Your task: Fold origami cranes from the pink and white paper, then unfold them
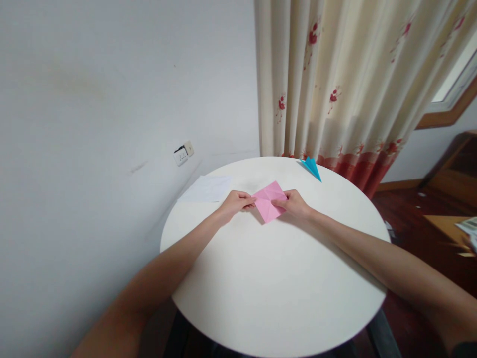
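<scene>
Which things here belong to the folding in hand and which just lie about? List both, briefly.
In hand:
pink paper, pinched at its left corner by the left hand and at its right edge by the right hand.

Lying about:
blue folded paper at the round table's far edge; white sheet at its left edge.

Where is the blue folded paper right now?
In the head view, the blue folded paper lies at the far right edge of the round white table, just before the curtain, beyond the pink paper that both hands hold.
</scene>
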### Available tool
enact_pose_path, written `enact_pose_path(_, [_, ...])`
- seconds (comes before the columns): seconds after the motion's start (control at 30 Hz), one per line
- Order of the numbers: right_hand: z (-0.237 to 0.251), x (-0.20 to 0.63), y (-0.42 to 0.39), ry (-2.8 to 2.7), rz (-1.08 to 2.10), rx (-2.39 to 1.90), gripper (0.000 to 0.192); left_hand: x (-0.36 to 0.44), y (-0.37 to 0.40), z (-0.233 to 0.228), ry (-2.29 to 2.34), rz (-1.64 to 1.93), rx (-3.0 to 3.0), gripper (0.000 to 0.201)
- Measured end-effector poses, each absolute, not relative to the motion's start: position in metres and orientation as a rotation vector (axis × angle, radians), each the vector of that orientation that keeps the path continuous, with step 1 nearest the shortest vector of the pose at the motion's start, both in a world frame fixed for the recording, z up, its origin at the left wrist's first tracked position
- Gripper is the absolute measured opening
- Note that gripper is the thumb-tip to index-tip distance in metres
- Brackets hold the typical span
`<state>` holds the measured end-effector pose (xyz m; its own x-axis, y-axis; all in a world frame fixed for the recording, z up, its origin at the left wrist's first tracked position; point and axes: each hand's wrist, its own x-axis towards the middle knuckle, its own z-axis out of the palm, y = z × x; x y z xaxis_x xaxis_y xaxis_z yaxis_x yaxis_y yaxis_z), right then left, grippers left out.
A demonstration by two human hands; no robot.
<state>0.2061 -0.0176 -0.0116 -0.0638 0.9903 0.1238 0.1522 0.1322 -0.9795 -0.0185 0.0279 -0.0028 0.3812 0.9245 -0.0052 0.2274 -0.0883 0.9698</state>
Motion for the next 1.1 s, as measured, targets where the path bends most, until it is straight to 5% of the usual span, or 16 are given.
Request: enact_pose_path(1.1, [-0.0166, 0.2118, -0.0125, -1.437, 1.043, -1.240, 0.033, -0.0193, 0.0252, 0.0044, 1.037, 0.857, 1.603, 0.030])
